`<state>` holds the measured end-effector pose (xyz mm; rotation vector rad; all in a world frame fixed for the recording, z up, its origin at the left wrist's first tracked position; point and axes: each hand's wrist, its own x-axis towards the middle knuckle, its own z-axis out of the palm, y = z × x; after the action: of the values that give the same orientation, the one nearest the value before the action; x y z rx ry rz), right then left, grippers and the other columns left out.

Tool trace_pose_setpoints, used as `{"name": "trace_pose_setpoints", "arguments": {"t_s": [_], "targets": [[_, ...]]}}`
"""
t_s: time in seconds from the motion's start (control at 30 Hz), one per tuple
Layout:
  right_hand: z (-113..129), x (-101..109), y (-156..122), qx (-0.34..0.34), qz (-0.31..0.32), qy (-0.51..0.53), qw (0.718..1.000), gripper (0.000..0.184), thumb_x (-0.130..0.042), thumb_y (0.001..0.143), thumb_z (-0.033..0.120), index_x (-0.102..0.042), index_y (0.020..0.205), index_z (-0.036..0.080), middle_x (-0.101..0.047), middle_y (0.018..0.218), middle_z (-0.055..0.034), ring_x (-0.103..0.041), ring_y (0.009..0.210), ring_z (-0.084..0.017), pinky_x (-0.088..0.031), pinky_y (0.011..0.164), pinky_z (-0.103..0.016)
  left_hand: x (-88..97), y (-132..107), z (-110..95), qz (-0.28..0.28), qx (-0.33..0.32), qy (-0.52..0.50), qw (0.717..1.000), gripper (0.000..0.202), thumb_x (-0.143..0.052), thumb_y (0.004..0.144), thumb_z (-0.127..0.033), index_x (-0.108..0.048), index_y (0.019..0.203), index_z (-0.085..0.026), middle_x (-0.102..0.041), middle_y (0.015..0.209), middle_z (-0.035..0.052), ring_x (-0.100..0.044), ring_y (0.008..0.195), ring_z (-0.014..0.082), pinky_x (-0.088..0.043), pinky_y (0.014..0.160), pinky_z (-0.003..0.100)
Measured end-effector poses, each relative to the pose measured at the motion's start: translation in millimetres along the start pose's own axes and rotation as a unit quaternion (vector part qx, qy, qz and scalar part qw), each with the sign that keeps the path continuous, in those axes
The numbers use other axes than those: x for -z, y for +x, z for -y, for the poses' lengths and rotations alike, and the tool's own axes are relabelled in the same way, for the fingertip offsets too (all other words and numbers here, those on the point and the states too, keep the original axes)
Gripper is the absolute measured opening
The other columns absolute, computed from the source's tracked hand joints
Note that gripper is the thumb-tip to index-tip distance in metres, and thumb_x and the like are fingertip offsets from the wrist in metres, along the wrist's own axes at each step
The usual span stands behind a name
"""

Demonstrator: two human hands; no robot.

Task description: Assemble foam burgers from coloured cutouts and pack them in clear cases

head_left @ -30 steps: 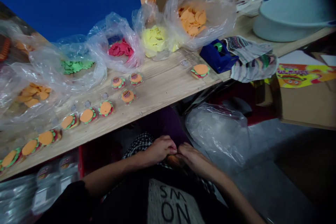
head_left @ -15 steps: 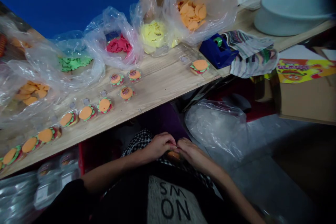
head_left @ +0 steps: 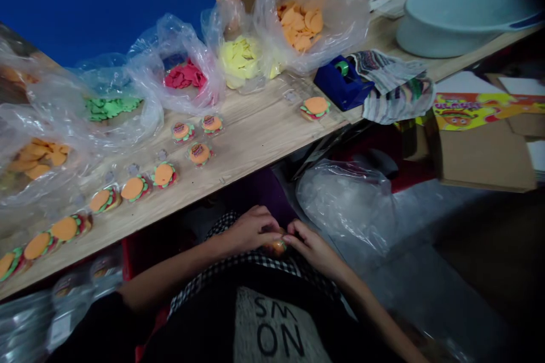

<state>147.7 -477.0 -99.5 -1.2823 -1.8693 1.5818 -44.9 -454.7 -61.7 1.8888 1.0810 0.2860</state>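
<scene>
Long pale wooden bench (head_left: 255, 142) bearing clear plastic bags of coloured foam discs (head_left: 306, 17). Below its front edge, left hand (head_left: 249, 229) and right hand (head_left: 313, 247) meet over the lap, fingers of both pinched on a small orange foam burger (head_left: 276, 247).

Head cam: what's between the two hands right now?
A small orange burger piece, gripped by fingertips of the left hand and right hand, below the table edge. The head view shows it.
</scene>
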Motion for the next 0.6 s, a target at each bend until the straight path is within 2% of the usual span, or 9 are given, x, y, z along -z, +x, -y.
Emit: {"name": "trace_pose_setpoints", "arguments": {"t_s": [0.17, 0.6], "targets": [[-1.7, -3.1, -3.4, -0.006, -0.023, -0.014, 1.000, 0.018, -0.041, 0.084, 0.035, -0.039, 0.074, 0.020, -0.046, 0.074, 0.0004, -0.044, 0.069, -0.013, -0.037, 0.064, -0.025, -1.5, 14.2, -5.6, 0.039, -0.021, 0.033, 0.999, 0.023, -0.044, 0.083, -0.032, -0.063, 0.088, -0.019, -0.054, 0.080, 0.0021, -0.048, 0.079, 0.0116, -0.036, 0.071, 0.021], [-16.2, -14.7, -4.4, 0.021, -0.056, -0.034, 0.998, 0.021, -0.039, 0.083, 0.037, -0.040, 0.069, 0.021, -0.047, 0.067, 0.0007, -0.045, 0.064, -0.013, -0.038, 0.059, -0.024, -25.3, 11.0, 0.8, 0.005, 0.023, 0.064, 0.998, 0.024, -0.042, 0.084, -0.032, -0.062, 0.081, -0.019, -0.057, 0.079, 0.0011, -0.047, 0.079, 0.0124, -0.035, 0.077, 0.024]]}}
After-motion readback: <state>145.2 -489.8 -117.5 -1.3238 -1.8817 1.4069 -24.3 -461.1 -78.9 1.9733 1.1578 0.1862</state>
